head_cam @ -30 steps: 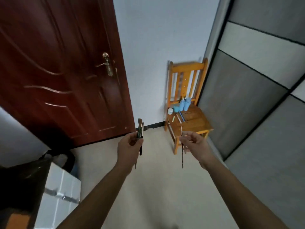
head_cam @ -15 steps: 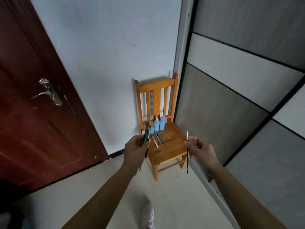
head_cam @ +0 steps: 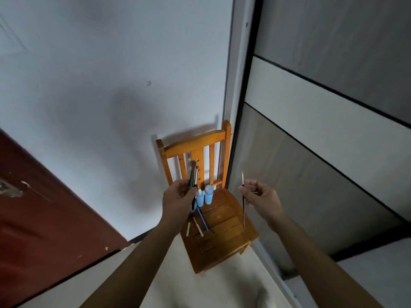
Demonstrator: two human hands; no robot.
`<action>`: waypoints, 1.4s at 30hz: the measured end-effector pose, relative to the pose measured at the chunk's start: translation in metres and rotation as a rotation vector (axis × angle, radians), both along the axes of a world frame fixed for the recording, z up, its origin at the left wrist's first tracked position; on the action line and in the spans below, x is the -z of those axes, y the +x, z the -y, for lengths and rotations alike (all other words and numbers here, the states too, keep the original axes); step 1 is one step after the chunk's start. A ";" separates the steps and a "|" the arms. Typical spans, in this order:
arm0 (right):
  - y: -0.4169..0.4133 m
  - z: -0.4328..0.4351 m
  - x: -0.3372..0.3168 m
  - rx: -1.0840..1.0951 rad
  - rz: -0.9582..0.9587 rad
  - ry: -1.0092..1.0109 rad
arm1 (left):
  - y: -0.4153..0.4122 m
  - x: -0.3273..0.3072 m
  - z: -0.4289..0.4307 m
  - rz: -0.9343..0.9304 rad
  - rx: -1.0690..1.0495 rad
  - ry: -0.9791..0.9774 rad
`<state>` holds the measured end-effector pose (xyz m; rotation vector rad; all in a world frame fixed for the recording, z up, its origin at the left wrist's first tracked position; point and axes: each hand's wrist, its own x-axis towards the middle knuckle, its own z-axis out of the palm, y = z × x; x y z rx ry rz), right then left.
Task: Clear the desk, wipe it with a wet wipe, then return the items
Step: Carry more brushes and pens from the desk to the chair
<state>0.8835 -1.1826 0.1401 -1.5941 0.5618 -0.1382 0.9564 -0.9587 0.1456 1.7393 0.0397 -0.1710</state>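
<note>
You stand in a dim corner of a room. In front of you is a plain white wall (head_cam: 93, 90) with a soft shadow on it. A small orange wooden chair (head_cam: 224, 238) stands against this wall, just beside a tall wardrobe (head_cam: 322, 134) with grey and white panels divided by dark lines. On your left there is a dark red-brown door (head_cam: 44, 214) with a metal handle (head_cam: 10, 191). The floor (head_cam: 169, 283) under you is pale beige.
</note>
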 end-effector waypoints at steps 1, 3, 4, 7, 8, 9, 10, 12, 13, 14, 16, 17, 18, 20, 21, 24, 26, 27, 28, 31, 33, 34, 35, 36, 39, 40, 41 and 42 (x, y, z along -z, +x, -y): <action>0.010 0.010 0.003 -0.004 -0.002 0.002 | 0.006 0.003 0.008 -0.008 -0.004 0.003; 0.036 0.036 0.010 -0.054 -0.004 0.022 | 0.019 0.013 0.030 -0.022 -0.027 0.016; 0.050 0.049 0.014 -0.093 -0.004 0.037 | 0.026 0.016 0.040 -0.027 -0.049 0.020; 0.090 0.084 0.024 -0.197 -0.003 0.007 | 0.042 0.022 0.071 -0.048 -0.156 0.006; 0.104 0.096 0.027 -0.234 -0.007 -0.031 | 0.045 0.025 0.082 -0.061 -0.199 0.001; 0.116 0.107 0.030 -0.257 -0.018 -0.057 | 0.048 0.027 0.094 -0.078 -0.232 -0.001; 0.127 0.117 0.033 -0.271 -0.033 -0.069 | 0.051 0.029 0.105 -0.100 -0.259 -0.003; 0.147 0.130 0.039 -0.297 -0.060 -0.068 | 0.058 0.031 0.119 -0.127 -0.277 0.003; 0.157 0.136 0.043 -0.314 -0.077 -0.072 | 0.064 0.031 0.126 -0.133 -0.282 0.011; 0.167 0.141 0.046 -0.326 -0.094 -0.072 | 0.070 0.032 0.130 -0.141 -0.288 0.023; 0.180 0.146 0.053 -0.338 -0.118 -0.069 | 0.079 0.034 0.133 -0.146 -0.290 0.047; 0.186 0.147 0.058 -0.344 -0.131 -0.067 | 0.085 0.038 0.133 -0.149 -0.285 0.061; 0.191 0.146 0.064 -0.348 -0.147 -0.063 | 0.090 0.044 0.131 -0.161 -0.281 0.075; 0.201 0.145 0.078 -0.355 -0.174 -0.054 | 0.099 0.059 0.129 -0.191 -0.280 0.075; 0.204 0.144 0.084 -0.363 -0.188 -0.050 | 0.103 0.066 0.128 -0.209 -0.283 0.065; 0.218 0.140 0.118 -0.406 -0.237 -0.040 | 0.114 0.105 0.125 -0.291 -0.289 0.026; 0.224 0.137 0.145 -0.436 -0.261 -0.028 | 0.118 0.134 0.126 -0.333 -0.289 0.003; 0.226 0.135 0.162 -0.445 -0.280 -0.025 | 0.119 0.153 0.128 -0.357 -0.294 -0.003; 0.227 0.132 0.181 -0.447 -0.298 -0.022 | 0.121 0.172 0.129 -0.381 -0.298 -0.008; 0.224 0.122 0.239 -0.431 -0.368 -0.011 | 0.118 0.230 0.133 -0.451 -0.293 -0.015; 0.219 0.116 0.284 -0.440 -0.416 -0.007 | 0.113 0.273 0.135 -0.502 -0.294 -0.001; 0.216 0.113 0.305 -0.445 -0.436 -0.003 | 0.110 0.294 0.137 -0.528 -0.301 0.004; 0.213 0.111 0.326 -0.446 -0.461 -0.001 | 0.107 0.316 0.138 -0.556 -0.312 0.009; 0.211 0.110 0.343 -0.437 -0.484 0.003 | 0.105 0.332 0.139 -0.584 -0.326 0.010; 0.204 0.105 0.399 -0.410 -0.540 -0.003 | 0.102 0.388 0.142 -0.660 -0.371 0.045; 0.202 0.105 0.413 -0.405 -0.556 -0.012 | 0.103 0.402 0.143 -0.679 -0.399 0.057; 0.202 0.104 0.420 -0.405 -0.562 -0.021 | 0.105 0.410 0.144 -0.689 -0.423 0.065; 0.201 0.102 0.433 -0.407 -0.570 -0.027 | 0.105 0.424 0.147 -0.701 -0.441 0.074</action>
